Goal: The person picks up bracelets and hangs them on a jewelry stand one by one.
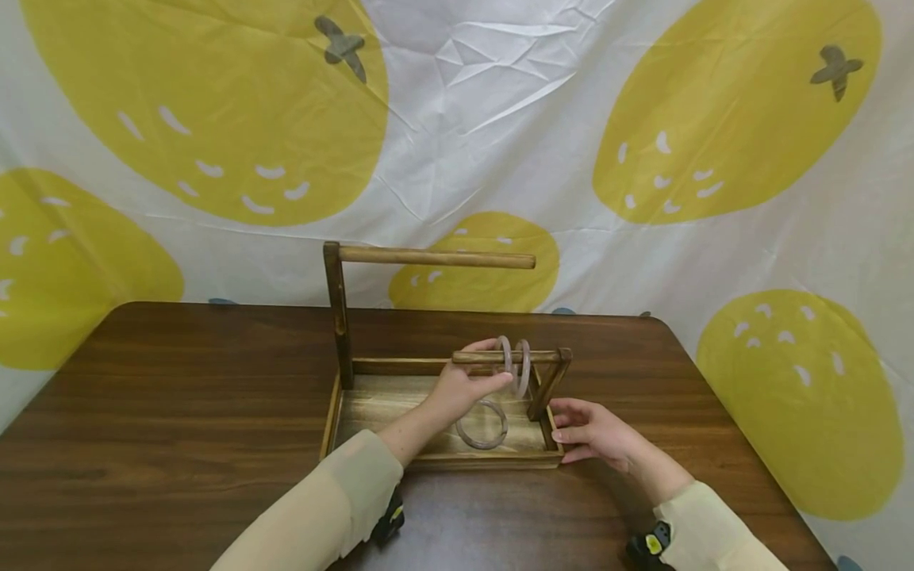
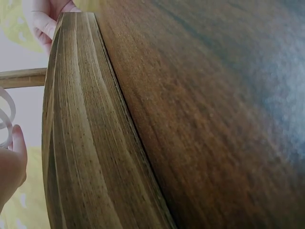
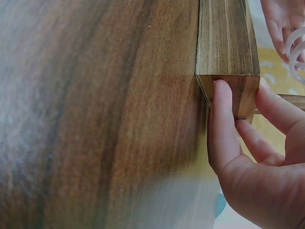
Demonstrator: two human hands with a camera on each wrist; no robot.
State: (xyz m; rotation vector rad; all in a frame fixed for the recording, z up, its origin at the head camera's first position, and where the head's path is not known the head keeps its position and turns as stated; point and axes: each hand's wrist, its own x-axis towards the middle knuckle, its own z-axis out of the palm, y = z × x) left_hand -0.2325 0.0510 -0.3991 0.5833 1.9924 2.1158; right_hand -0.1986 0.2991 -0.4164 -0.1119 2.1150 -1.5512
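Observation:
In the head view, my left hand (image 1: 460, 385) reaches over a shallow wooden tray stand (image 1: 446, 462) and pinches a pale translucent bangle (image 1: 505, 354) between thumb and fingers. This bangle and a second similar bangle (image 1: 524, 369) encircle the short lower bar (image 1: 546, 357). A third bangle (image 1: 481, 444) lies flat in the tray. My right hand (image 1: 600, 434) touches the tray's right end from outside. The right wrist view shows its fingers (image 3: 223, 114) against the end face of the tray. At the left wrist view's edge, my left thumb (image 2: 19, 138) meets a bangle.
A longer, higher bar (image 1: 435, 258) extends rightward from the tall post (image 1: 336, 317) at the tray's left end. The stand sits on a dark brown wooden table (image 1: 178, 396). Behind hangs a white cloth (image 1: 500, 103) printed with big yellow fruit.

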